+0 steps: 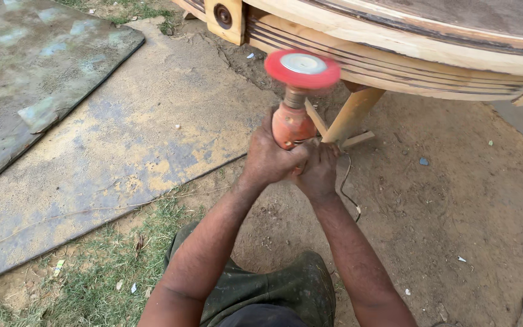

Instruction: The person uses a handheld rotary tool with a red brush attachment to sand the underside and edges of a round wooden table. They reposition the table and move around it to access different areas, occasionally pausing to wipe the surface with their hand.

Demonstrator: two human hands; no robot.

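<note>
At the upper left of the frame, a flat weathered sheet with a blotched grey-green surface and a rounded corner is laid on the ground. It overlaps a second, larger flat board, worn and mottled in yellow and grey-blue, which extends across the left half of the frame. Sparse grass is seen along the lower left edge.

At the centre, a power grinder with a rounded orange body is held upright. On its spindle a red disc with a pale centre hub is carried; the rim is blurred. The disc is positioned just beside the lower edge of the furniture piece above it; contact cannot be determined.

The left hand is closed fully around the lower part of the grinder body, fingers wrapped tight. The right hand is closed against the same body just beside the left hand, the two hands touching. A thin dark cable is trailed from beneath the hands onto the soil.

Across the upper right, a curved piece of pale wooden furniture is shown, with stacked, grooved bands along its edge and a slanted pale leg below. The lower right is occupied by bare, compacted brown soil.
</note>
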